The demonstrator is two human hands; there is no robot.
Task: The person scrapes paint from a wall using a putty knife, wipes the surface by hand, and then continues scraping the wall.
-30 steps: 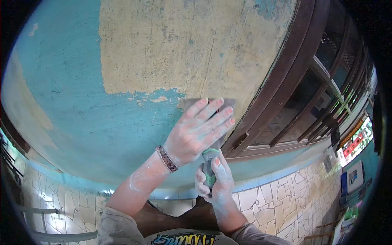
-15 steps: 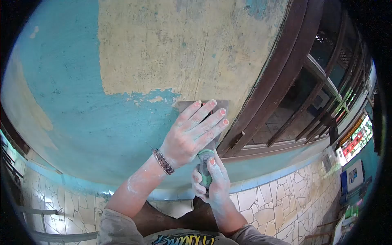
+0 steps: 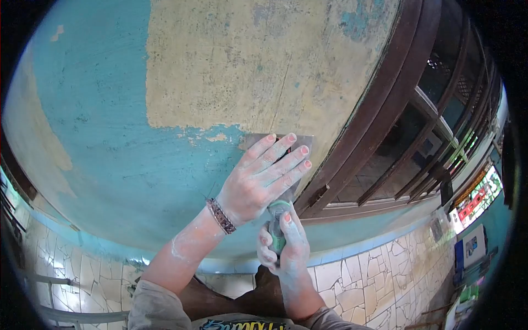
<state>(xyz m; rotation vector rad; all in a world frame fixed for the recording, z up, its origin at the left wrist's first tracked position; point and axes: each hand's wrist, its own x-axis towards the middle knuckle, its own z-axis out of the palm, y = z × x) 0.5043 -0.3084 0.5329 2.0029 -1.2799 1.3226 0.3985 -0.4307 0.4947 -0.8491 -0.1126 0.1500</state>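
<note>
My right hand [image 3: 295, 245] is wrapped around the grey-green handle of a wide scraper [image 3: 279, 208], its thumb lying along the top. My left hand [image 3: 254, 180] lies flat across the scraper's metal blade, fingers stretched out and slightly spread, covering much of it. The blade's front edge is against the wall, at the lower border of a bare cream patch [image 3: 220, 71] with dark specks. Blue paint [image 3: 99, 104] covers the wall to the left and below, with a ragged edge beside the blade. White dust coats both hands.
A brown wooden frame [image 3: 360, 135] with dark glass panes runs close along the right of the blade. Below the wall spreads a floor of irregular pale tiles [image 3: 379, 267]. Metal rails [image 3: 82, 317] stand at lower left. Several items, including a framed panel [image 3: 474, 247], are at far right.
The view has shifted slightly, so the wall appears farther right. Both hands keep the same hold, and the blade stays near the cream patch's lower border.
</note>
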